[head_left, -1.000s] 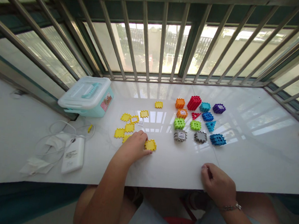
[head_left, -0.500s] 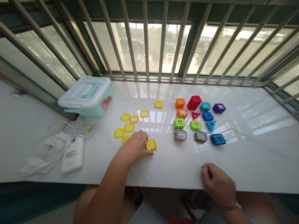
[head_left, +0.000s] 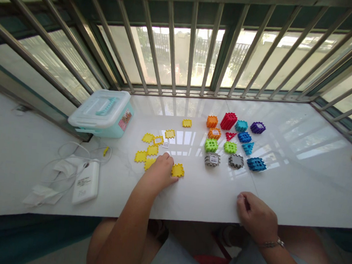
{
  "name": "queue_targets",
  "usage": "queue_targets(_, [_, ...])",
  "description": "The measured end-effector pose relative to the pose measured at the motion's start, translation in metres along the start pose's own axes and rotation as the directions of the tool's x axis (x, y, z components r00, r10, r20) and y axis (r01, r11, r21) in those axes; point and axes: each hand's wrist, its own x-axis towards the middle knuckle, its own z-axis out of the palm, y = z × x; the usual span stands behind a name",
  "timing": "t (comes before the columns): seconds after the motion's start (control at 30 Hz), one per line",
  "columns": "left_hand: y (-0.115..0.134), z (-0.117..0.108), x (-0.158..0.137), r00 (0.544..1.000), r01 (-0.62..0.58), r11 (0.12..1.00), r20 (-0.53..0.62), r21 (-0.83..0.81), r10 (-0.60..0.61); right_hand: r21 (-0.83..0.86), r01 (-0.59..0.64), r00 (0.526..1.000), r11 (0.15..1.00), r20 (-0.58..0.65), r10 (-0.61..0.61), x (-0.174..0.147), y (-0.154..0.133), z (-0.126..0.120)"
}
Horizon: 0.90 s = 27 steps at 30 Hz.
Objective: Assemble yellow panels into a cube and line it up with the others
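My left hand [head_left: 161, 171] has its thumb and fingers closed at the left side of a yellow square interlocking tile [head_left: 178, 170] that lies on the white table. Under and behind that hand shows part of another yellow tile [head_left: 149, 163]. Several more yellow tiles [head_left: 141, 156] lie loose to its left and beyond, with a small white window-pattern piece [head_left: 166, 145] among them. Curled into a fist, my right hand [head_left: 256, 216] rests by the table's front edge; no object shows in it.
Right of centre stand colour-sorted tile stacks: orange [head_left: 212, 121], red [head_left: 228, 121], green [head_left: 211, 145], grey [head_left: 212, 159] and blue [head_left: 256, 164]. A lidded box [head_left: 105, 113] sits at back left. A white power bank [head_left: 85, 181] and cables lie at left. Metal bars line the back.
My left thumb has drawn in slightly toward the yellow tile beside it. My right hand and the coloured stacks stay where they were.
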Motion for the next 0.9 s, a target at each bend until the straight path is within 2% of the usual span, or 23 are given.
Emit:
queue_targets(0.33, [0.0042, 0.0019, -0.0002, 1.000, 0.004, 0.999, -0.011, 0.041, -0.004, 0.005, -0.009, 1.000, 1.000, -0.003, 0.009, -0.0003, 0.0002, -0.0006])
queue_targets(0.9, [-0.0019, 0.0025, 0.0046, 0.999, 0.004, 1.000, -0.041, 0.004, -0.003, 0.004, 0.004, 1.000, 1.000, -0.013, -0.004, 0.0008, -0.0005, -0.0005])
